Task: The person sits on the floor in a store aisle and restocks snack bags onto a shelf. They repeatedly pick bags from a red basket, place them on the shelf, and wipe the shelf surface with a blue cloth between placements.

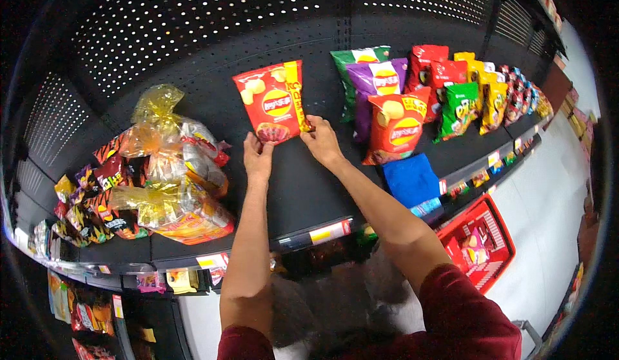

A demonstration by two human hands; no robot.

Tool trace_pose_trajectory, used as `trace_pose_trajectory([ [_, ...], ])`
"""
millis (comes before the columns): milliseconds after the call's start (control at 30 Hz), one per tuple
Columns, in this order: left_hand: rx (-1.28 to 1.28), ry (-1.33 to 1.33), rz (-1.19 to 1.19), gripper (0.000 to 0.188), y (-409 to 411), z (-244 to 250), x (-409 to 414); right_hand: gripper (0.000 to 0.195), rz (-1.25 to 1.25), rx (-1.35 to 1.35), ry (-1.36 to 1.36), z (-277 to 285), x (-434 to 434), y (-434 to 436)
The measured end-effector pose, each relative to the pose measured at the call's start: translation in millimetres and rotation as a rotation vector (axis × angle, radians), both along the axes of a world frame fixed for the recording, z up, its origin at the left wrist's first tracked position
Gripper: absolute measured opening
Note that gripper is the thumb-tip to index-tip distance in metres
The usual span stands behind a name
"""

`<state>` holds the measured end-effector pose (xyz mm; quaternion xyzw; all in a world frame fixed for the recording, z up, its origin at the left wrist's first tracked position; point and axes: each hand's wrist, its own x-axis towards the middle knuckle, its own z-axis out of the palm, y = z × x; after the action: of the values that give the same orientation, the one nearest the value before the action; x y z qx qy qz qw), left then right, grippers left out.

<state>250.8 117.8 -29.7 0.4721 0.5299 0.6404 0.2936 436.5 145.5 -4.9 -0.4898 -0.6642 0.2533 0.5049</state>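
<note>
A red bag of Lay's potato chips (276, 99) with a yellow stripe down its right side is held above the black shelf (300, 190). My left hand (257, 157) grips its lower left corner, thumb in front. At the lower right edge, my right hand (321, 138) pinches the same bag. To the right stand a purple chip bag (379, 89), a green chip bag (355, 65) behind it, and an orange-red Lay's bag (399, 125) in front. A folded blue cloth (412, 181) lies by the shelf's front edge.
Knotted clear-and-yellow plastic bags of snacks (179, 176) crowd the left. Small snack bags (457, 106) line the right. A perforated back panel (203, 26) rises behind. Price tags (330, 232) run along the front edge. On the floor at right sits a red shopping basket (503, 234) holding snack packs.
</note>
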Motion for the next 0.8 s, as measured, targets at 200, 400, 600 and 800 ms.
trace_pose_trajectory([
  [200,-0.137,-0.145,0.062,0.050,-26,9,-4,0.021,0.202,0.235,-0.059,32,21,-48],
  [400,-0.242,-0.088,-0.379,0.038,-76,48,32,0.018,0.359,-0.025,0.244,84,94,-186],
  [600,-0.404,0.058,-0.541,0.045,-105,61,40,0.028,-0.135,-0.089,0.366,6,241,-272],
  [800,-0.503,0.188,-0.577,0.048,-124,72,52,0.024,-0.652,-0.402,0.189,-144,424,-360],
])
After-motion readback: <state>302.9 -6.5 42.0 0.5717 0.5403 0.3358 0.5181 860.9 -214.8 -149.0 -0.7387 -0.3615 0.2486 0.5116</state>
